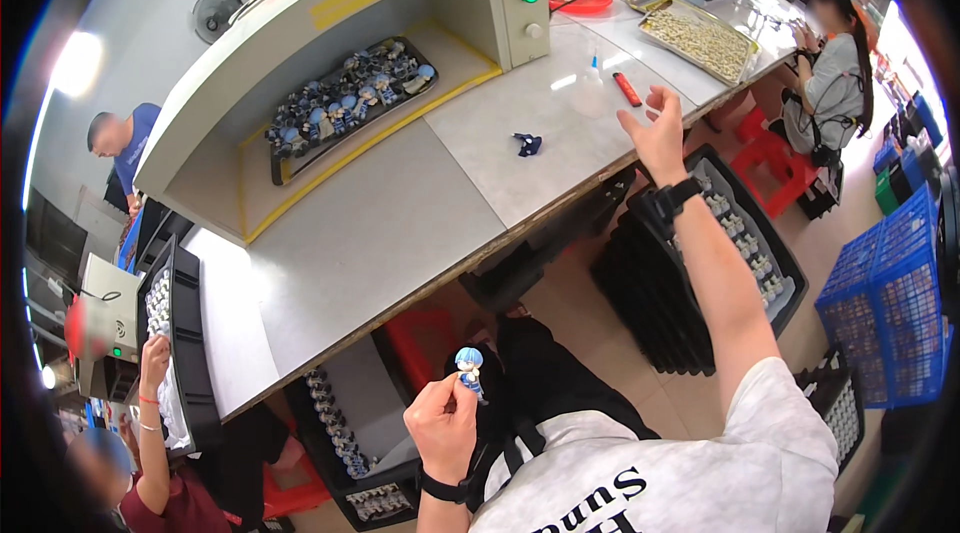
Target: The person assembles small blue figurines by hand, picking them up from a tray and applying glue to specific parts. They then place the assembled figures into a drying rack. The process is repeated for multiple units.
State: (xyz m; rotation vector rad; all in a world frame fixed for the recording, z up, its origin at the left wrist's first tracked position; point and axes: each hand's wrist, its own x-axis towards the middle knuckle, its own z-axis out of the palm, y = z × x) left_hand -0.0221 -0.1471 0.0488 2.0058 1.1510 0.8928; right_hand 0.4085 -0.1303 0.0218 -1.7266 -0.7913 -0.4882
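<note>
My left hand (443, 425) is closed, pinching a small blue-haired figurine (469, 369) between thumb and fingers in front of my body. My right hand (657, 133) is stretched out over the table's front edge, fingers apart and holding nothing. Closest to it lies a red stick-shaped object (627, 89) with a dark end. Beside that stands a clear bottle with a blue tip (594, 63), partly lost in the table's glare. A small dark blue piece (527, 144) rests on the pale tabletop (400, 233).
A grey open-fronted machine (520, 23) houses a black tray (424, 81) of blue figurines. Stacked black trays (640, 303) stand below my right arm. At lower left sits another tray (372, 423). Blue crates (890, 303) are far right. Several people work nearby.
</note>
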